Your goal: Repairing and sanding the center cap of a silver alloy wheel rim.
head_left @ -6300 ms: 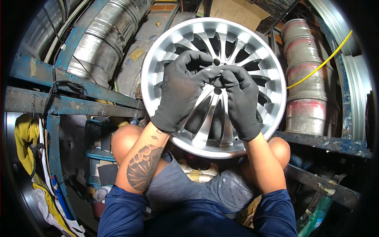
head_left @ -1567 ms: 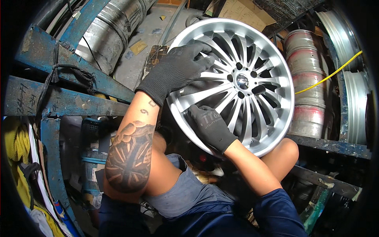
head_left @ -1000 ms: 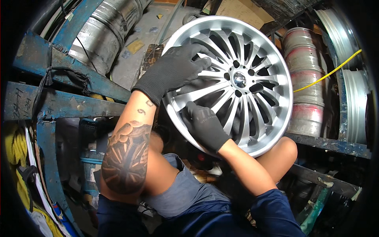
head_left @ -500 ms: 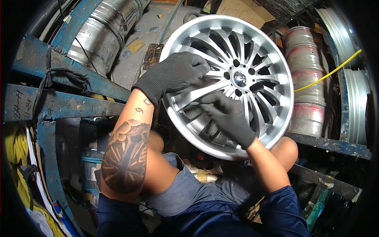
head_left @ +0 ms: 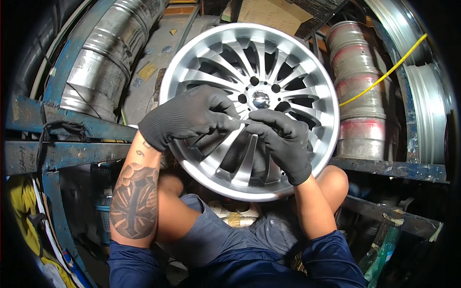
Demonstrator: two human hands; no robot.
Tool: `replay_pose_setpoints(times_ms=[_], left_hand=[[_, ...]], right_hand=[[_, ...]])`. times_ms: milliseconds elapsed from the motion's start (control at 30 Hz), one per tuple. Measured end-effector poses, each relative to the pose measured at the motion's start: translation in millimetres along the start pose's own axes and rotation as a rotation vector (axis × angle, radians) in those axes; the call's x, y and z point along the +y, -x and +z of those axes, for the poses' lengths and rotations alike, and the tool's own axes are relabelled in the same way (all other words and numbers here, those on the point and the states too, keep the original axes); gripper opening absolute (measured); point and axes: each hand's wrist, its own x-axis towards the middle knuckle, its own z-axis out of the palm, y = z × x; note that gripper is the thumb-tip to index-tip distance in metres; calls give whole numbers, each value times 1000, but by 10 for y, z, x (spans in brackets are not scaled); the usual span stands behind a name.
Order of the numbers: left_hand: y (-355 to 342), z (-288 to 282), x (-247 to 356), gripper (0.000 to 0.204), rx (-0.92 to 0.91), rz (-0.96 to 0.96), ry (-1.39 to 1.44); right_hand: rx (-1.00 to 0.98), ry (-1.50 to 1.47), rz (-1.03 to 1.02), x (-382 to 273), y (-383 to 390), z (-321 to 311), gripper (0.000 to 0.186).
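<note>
A silver multi-spoke alloy wheel (head_left: 249,190) sits face up and tilted in front of me, at my knees, with a shiny round cap (head_left: 260,99) at its hub. Over its spokes, just below the hub, my gloved left hand (head_left: 194,115) and gloved right hand (head_left: 283,139) meet. Both are closed, thumbs and fingers pinched from either side on a small thin pale piece (head_left: 244,122). Its kind is too small to make out. The gloves cover part of the spokes on the near left and right.
Blue metal frames (head_left: 86,157) run along the left. Worn bare-metal wheel barrels (head_left: 98,67) lie at the far left; more, red-marked, are stacked (head_left: 360,110) on the right. A yellow hose (head_left: 384,77) crosses there. Cardboard (head_left: 269,17) lies beyond the wheel.
My hands, apart over the spokes before, have come together at the fingertips. The right hand has risen toward the hub. The view has shifted, and the wheel sits further left in it.
</note>
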Motion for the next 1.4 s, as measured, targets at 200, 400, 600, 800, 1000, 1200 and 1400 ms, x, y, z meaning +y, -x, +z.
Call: replay_pose_setpoints(times_ms=[200,400,600,800,1000,1200,1400], left_hand=[[-132,124,-3,19,88,139,-65],[-229,158,-54,22,119,175,49],[-199,277,-17,17,277,221,84],[-208,352,58,15,320,350,18],[-285,557,-44,20,445,380,-7],[-203,669,-30,28,475,270,-10],[-173,653,37,40,429,376,67]], right_hand=[[98,-23,131,-13,18,-15,14],[119,-583,328,0,-3,-66,19],[220,-760,472,-73,3,68,25],[256,-486,303,-93,25,-26,24],[258,-541,334,0,-13,-97,21],[146,-540,264,-51,-65,-160,20],[106,-61,100,-102,-45,-246,14]])
